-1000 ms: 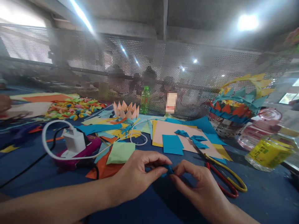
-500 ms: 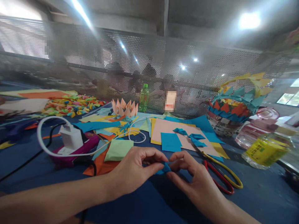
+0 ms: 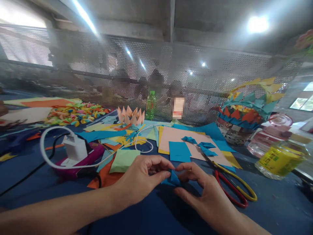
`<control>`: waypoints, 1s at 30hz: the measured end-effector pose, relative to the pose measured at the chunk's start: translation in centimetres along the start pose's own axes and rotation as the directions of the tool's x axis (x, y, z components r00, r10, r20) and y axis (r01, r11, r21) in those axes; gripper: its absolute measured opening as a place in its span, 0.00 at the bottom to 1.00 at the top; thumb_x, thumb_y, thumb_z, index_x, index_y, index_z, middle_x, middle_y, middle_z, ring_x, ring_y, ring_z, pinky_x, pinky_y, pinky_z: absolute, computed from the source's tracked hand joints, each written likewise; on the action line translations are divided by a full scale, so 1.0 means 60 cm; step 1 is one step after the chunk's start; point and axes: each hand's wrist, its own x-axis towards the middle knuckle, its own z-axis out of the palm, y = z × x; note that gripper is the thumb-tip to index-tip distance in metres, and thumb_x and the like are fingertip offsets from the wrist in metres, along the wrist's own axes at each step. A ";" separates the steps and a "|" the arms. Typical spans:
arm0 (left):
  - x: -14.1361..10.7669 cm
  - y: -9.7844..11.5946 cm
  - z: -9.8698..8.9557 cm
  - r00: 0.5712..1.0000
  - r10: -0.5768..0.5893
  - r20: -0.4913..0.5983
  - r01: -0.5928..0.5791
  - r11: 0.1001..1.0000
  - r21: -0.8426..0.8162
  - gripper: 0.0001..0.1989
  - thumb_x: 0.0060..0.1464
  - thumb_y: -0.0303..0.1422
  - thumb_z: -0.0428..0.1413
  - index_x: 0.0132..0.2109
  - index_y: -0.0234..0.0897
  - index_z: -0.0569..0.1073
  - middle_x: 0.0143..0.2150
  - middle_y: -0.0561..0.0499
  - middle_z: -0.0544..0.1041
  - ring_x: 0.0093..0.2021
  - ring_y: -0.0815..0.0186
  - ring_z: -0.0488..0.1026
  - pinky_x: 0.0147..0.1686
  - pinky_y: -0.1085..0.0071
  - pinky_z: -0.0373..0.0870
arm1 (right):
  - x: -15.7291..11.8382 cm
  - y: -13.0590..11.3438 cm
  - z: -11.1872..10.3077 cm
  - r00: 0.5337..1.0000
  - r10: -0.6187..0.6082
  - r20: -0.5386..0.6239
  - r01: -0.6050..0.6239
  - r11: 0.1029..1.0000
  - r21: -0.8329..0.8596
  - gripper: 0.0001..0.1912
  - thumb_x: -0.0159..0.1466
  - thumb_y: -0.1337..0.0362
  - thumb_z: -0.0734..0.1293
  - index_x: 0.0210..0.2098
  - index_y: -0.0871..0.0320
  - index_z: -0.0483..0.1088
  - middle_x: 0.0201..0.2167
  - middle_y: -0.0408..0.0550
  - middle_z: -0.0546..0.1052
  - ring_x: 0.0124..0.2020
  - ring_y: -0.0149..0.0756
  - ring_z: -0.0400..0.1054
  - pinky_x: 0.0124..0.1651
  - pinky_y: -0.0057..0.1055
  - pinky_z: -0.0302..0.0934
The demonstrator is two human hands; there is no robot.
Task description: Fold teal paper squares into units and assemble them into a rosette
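Between the thumb and index finger of my left hand (image 3: 141, 179) is a small folded piece of blue paper (image 3: 174, 179), with a raised pointed flap facing right. My right hand (image 3: 205, 192) is close on its right side, fingers curved and the thumb apart from the paper. Its index fingertip is at the top edge of the flap; whether it touches cannot be made out. Just beyond lie a stack of blue paper squares (image 3: 179, 151) and several folded blue pieces (image 3: 206, 145) on a pink sheet (image 3: 168, 134). Scissors (image 3: 234, 186) with red and yellow handles rest beside my right hand.
A purple power strip (image 3: 94, 151) with a white charger (image 3: 74, 147) and cables is at left. Green paper squares (image 3: 126, 160) lie over orange paper. Farther back are a pink paper crown shape (image 3: 130, 117), a green bottle (image 3: 151, 106) and a paper basket (image 3: 236, 129); a yellow-labelled bottle (image 3: 278, 161) stands right.
My right thumb has come away from the blue paper and dropped slightly lower. The paper's flap now stands up more. My left hand keeps its hold.
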 end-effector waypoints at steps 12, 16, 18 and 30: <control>-0.001 0.003 0.000 1.000 0.001 -0.012 -0.001 1.000 -0.003 0.07 0.53 0.29 0.58 0.39 0.38 0.79 0.35 0.54 0.82 0.37 0.66 0.77 0.37 0.75 0.70 | 0.005 0.003 0.001 0.986 0.162 0.022 -0.164 0.983 0.087 0.15 0.59 0.62 0.70 0.45 0.53 0.68 0.29 0.39 0.80 0.34 0.35 0.74 0.36 0.27 0.62; -0.002 0.001 0.002 1.000 0.009 -0.011 -0.009 1.000 0.002 0.07 0.53 0.29 0.58 0.39 0.38 0.79 0.35 0.54 0.82 0.37 0.66 0.77 0.37 0.75 0.70 | 0.005 0.001 0.001 0.974 0.223 0.041 -0.226 0.968 0.106 0.14 0.59 0.63 0.70 0.45 0.53 0.69 0.27 0.39 0.80 0.30 0.34 0.72 0.33 0.27 0.60; -0.002 0.001 0.002 1.000 0.008 -0.009 -0.008 1.000 0.005 0.07 0.53 0.28 0.58 0.39 0.38 0.79 0.35 0.54 0.82 0.36 0.66 0.77 0.37 0.75 0.70 | 0.005 0.001 0.001 0.975 0.218 0.042 -0.221 0.971 0.092 0.13 0.59 0.63 0.69 0.44 0.53 0.69 0.25 0.38 0.80 0.29 0.34 0.72 0.32 0.27 0.59; -0.004 0.009 0.003 1.000 -0.013 0.004 0.013 1.000 0.027 0.07 0.52 0.30 0.57 0.38 0.37 0.79 0.34 0.52 0.82 0.36 0.64 0.77 0.37 0.73 0.71 | 0.004 -0.001 0.000 0.978 0.209 0.024 -0.211 0.975 0.077 0.14 0.57 0.65 0.71 0.44 0.54 0.71 0.24 0.39 0.79 0.28 0.35 0.72 0.31 0.27 0.59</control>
